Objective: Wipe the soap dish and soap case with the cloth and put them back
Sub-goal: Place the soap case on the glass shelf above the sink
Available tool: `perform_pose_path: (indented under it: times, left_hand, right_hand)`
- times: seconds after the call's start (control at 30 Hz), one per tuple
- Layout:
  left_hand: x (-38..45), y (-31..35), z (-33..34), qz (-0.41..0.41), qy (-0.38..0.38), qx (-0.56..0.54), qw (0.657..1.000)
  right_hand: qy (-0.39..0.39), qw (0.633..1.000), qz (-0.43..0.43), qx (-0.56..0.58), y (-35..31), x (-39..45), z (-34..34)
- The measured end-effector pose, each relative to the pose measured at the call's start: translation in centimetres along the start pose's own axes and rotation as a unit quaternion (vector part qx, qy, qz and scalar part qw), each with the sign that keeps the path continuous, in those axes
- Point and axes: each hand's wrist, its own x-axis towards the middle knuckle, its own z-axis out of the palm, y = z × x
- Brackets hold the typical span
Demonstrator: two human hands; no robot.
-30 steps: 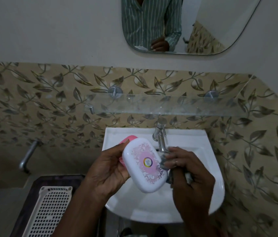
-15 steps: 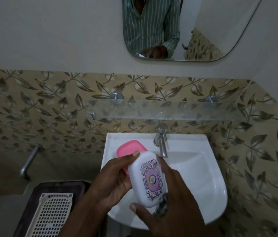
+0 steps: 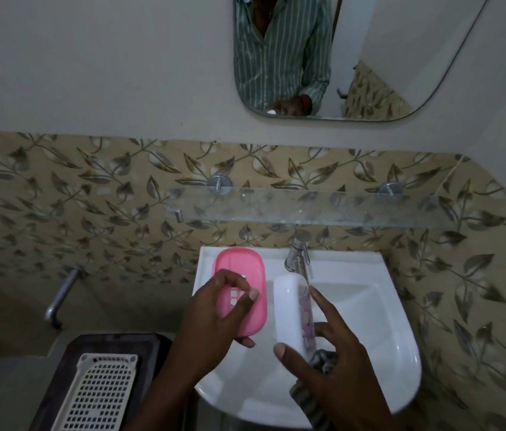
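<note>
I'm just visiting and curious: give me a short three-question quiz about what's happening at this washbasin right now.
1. True or false: the pink soap dish is in the left hand.
2. What does the right hand hold along with the white soap case?
A. a sponge
B. a striped cloth
C. a brush
3. Fill in: both items are held above the white ____.

Key: 1 true; 2 B; 3 washbasin.
</note>
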Motion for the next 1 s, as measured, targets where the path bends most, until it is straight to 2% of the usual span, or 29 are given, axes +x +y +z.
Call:
perform_pose_path:
  times: [0.23, 0.43, 0.63, 0.7, 0.87, 1.0]
  left_hand:
    - [-0.8, -0.6, 0.4, 0.019, -0.122, 0.017, 0.992]
    - [-1.9, -1.1, 2.3, -0.091, -0.065, -0.027, 0.993]
    - [-2.2, -1.6, 2.6, -0.167, -0.038, -0.097, 0.98]
    - [-2.3, -1.1, 2.9, -0.206, -0.028, -0.16, 0.965]
    - [-1.9, -0.6, 3.7, -0.292, -0.019, -0.328, 0.898]
    - [-1.8, -0.8, 3.7, -0.275, -0.018, -0.338, 0.9]
  right_hand:
    - [-0.008, 1.0, 0.023, -0.005, 0.4, 1.4, 0.9]
    - [-0.008, 0.999, 0.025, -0.022, 0.2, 1.9, 1.6]
    - [-0.004, 0.997, -0.016, -0.078, -0.1, 1.9, 1.6]
    - [-0.003, 0.996, -0.021, -0.091, -0.1, 2.1, 1.6]
    - [-0.012, 0.994, -0.023, -0.105, -0.3, 2.2, 1.8]
    - [0.003, 0.994, -0.034, -0.105, -0.6, 1.8, 1.9]
